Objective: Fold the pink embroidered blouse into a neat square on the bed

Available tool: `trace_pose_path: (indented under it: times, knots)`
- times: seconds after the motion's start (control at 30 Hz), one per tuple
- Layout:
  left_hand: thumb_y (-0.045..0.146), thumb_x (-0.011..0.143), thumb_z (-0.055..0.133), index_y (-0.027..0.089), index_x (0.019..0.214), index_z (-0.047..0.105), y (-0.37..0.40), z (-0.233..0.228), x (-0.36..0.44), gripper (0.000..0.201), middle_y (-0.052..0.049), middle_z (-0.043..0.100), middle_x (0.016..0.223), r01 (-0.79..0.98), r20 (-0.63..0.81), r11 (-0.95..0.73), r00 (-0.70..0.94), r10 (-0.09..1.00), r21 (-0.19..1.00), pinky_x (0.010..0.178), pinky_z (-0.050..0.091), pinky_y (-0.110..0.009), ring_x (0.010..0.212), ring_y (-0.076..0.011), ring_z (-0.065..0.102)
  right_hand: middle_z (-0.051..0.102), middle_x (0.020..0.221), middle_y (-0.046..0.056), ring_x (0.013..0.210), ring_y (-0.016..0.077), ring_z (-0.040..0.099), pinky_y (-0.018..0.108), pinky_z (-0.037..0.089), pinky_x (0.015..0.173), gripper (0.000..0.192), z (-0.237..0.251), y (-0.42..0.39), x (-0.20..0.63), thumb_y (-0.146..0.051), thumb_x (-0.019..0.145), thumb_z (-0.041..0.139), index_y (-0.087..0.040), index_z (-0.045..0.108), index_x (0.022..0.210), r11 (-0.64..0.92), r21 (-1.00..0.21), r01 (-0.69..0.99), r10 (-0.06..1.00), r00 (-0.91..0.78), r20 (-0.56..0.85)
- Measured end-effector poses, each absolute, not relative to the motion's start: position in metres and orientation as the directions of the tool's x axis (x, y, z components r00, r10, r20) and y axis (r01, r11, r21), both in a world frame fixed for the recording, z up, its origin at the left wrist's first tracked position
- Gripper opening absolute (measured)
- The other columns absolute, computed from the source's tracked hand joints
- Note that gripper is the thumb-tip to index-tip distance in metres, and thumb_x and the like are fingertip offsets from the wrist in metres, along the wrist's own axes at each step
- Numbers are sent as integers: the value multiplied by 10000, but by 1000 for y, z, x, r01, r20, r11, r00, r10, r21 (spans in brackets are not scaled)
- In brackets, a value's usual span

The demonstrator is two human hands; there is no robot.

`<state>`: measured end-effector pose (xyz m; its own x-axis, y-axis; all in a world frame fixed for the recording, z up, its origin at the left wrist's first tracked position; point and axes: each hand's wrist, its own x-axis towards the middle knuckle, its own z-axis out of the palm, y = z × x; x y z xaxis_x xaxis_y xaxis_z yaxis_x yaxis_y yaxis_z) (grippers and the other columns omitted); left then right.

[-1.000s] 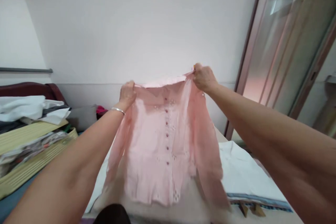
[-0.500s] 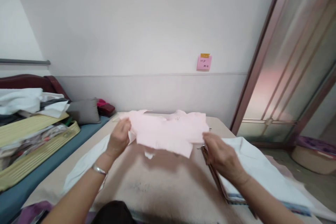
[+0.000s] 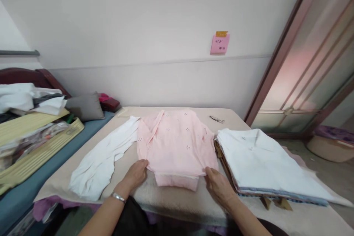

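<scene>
A pink blouse (image 3: 177,143) with small cut-out flower patterns lies spread on the beige table cover (image 3: 166,201), and part of it shows folded beneath its near edge. My left hand (image 3: 136,174) pinches the near left corner of the blouse. At the near right corner, my right hand (image 3: 218,185) grips the edge between thumb and fingers. To the left of the blouse lies a crumpled white garment (image 3: 102,160). On the right stands a stack of folded clothes with a white shirt (image 3: 260,158) on top.
Eyeglasses (image 3: 216,119) rest toward the back of the table. A pink note (image 3: 220,44) is taped to the wall. At left, a bed holds a grey cushion (image 3: 85,107) and a yellow case (image 3: 41,151). A basket (image 3: 330,146) stands on the floor at right.
The pink blouse, held up in the air before, now lies flat on the table. Both hands have come down and nearer to me, at its near corners. The view has tilted down.
</scene>
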<state>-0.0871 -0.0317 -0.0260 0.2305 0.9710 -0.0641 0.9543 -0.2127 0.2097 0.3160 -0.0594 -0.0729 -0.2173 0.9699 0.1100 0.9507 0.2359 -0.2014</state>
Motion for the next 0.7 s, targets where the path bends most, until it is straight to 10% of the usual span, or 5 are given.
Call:
trace_pose_path:
  times: [0.43,0.7]
  knots:
    - [168,793,558,201,761,661,-48,-16,-92,113,-108,724,919,946,-153,-33,87,984,323,863,431,-350,984,-280,660,670,913,95,798,198,618,291,396,704,305,-76,-74,321,-59,885,398,-161,629,1056,390,-152,908,917,-367,159]
    - [435,852,512,179,940,638,31,-5,-118,299,-195,706,1059,716,-109,435,-454,884,546,819,447,-417,1042,-361,651,654,886,61,892,231,590,327,412,797,90,-56,-69,320,-288,858,599,-201,597,837,414,-352,840,903,-428,42]
